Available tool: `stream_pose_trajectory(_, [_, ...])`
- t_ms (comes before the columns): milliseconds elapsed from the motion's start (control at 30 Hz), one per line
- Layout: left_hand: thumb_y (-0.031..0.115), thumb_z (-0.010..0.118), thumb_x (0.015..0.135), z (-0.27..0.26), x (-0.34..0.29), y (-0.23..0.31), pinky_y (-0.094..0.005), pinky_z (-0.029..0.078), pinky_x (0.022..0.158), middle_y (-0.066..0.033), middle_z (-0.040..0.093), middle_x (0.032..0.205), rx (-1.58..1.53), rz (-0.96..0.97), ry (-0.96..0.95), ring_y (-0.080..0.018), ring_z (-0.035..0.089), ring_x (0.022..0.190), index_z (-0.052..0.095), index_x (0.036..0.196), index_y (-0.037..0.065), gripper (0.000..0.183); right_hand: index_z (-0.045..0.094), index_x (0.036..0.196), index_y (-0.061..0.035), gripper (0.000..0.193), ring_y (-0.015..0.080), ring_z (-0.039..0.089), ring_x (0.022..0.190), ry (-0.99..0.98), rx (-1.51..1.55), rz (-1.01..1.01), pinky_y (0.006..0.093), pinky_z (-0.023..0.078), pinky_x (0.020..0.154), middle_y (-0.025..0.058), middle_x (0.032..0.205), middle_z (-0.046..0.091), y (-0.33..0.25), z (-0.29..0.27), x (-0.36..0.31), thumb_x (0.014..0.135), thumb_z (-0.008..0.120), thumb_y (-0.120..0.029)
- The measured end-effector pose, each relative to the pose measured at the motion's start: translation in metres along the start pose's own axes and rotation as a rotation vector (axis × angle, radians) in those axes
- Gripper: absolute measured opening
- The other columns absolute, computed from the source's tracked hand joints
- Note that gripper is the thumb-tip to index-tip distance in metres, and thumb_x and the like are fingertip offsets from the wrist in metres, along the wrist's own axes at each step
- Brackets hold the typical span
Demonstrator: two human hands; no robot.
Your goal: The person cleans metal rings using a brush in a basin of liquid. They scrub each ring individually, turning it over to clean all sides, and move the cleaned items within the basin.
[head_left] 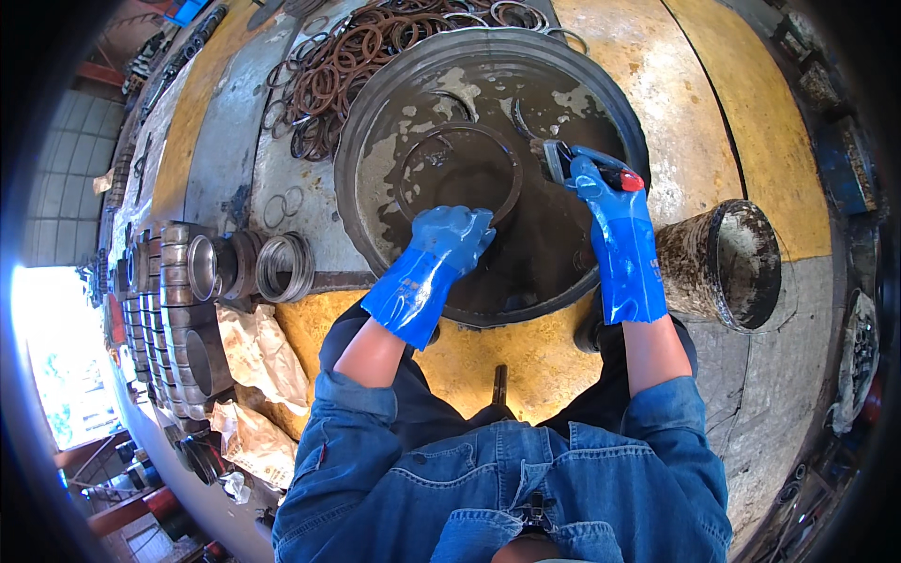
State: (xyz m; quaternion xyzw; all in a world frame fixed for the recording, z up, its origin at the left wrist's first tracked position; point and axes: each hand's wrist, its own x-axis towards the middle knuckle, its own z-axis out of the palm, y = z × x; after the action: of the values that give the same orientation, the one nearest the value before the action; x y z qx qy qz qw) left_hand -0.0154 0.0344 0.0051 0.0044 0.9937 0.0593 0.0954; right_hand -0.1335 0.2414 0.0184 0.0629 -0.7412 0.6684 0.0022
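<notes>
Before me stands a wide round black tub of murky brown liquid with pale patches of scum. My left hand, in a blue rubber glove, is closed on the near edge of a large dark metal ring over the liquid. My gloved right hand grips a hand brush with a blue-grey head and a red handle end. The brush is to the right of the ring, apart from it. Two curved pieces, partly under the liquid, show near the far side of the tub.
A heap of rusty rings lies beyond the tub at the left. Stacked metal cylinders and shiny rings stand at the left, beside crumpled brown paper. A dirty bucket lies tipped at the right.
</notes>
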Motion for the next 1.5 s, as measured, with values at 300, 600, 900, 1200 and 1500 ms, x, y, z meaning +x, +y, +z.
stream_pose_trajectory(300, [0.03, 0.065, 0.093, 0.011, -0.007, 0.015, -0.0483, 0.056, 0.068, -0.0099, 0.073, 0.082, -0.025, 0.099, 0.091, -0.0343, 0.072, 0.077, 0.072, 0.099, 0.019, 0.015, 0.077, 0.105, -0.0025, 0.016, 0.0149, 0.07, 0.086, 0.013, 0.041, 0.03, 0.0295, 0.056, 0.079, 0.007, 0.094, 0.077, -0.001, -0.022, -0.008, 0.091, 0.073, -0.009])
stream_pose_trajectory(600, [0.027, 0.062, 0.093, 0.016, -0.044, 0.055, -0.0467, 0.054, 0.063, -0.0056, 0.072, 0.078, 0.107, 0.426, -0.13, -0.0293, 0.072, 0.074, 0.068, 0.099, 0.018, 0.013, 0.077, 0.104, -0.0026, 0.015, 0.0146, 0.071, 0.086, 0.013, 0.139, 0.036, 0.0294, 0.056, 0.079, 0.0067, 0.093, 0.077, -0.005, -0.029, 0.003, 0.091, 0.073, -0.01])
stream_pose_trajectory(900, [0.026, 0.068, 0.089, -0.167, 0.092, -0.087, -0.0473, 0.057, 0.087, -0.0175, 0.071, 0.118, 0.451, 0.366, 0.916, -0.0338, 0.07, 0.104, 0.068, 0.121, 0.007, 0.037, 0.077, 0.102, -0.0028, 0.015, 0.0143, 0.071, 0.086, -0.012, 0.205, 0.048, 0.0293, 0.056, 0.08, 0.0063, 0.093, 0.077, -0.014, -0.028, 0.015, 0.09, 0.073, -0.01])
stream_pose_trajectory(1200, [0.031, 0.065, 0.089, -0.057, 0.091, -0.111, -0.0525, 0.055, 0.083, -0.023, 0.072, 0.101, 0.075, -0.293, 0.363, -0.0434, 0.069, 0.094, 0.071, 0.106, 0.009, 0.028, 0.077, 0.101, -0.0029, 0.014, 0.014, 0.071, 0.086, -0.024, 0.22, 0.08, 0.0291, 0.056, 0.08, 0.0059, 0.092, 0.077, -0.002, -0.03, 0.016, 0.09, 0.073, -0.011])
stream_pose_trajectory(1500, [0.054, 0.075, 0.084, 0.059, 0.094, -0.138, -0.0452, 0.055, 0.087, -0.02, 0.076, 0.101, -0.562, -0.612, 0.042, -0.0337, 0.072, 0.1, 0.075, 0.106, -0.002, 0.061, 0.077, 0.1, -0.003, 0.014, 0.0137, 0.071, 0.085, -0.086, 0.279, 0.104, 0.029, 0.056, 0.08, 0.0056, 0.091, 0.077, -0.004, -0.005, 0.015, 0.09, 0.073, -0.011])
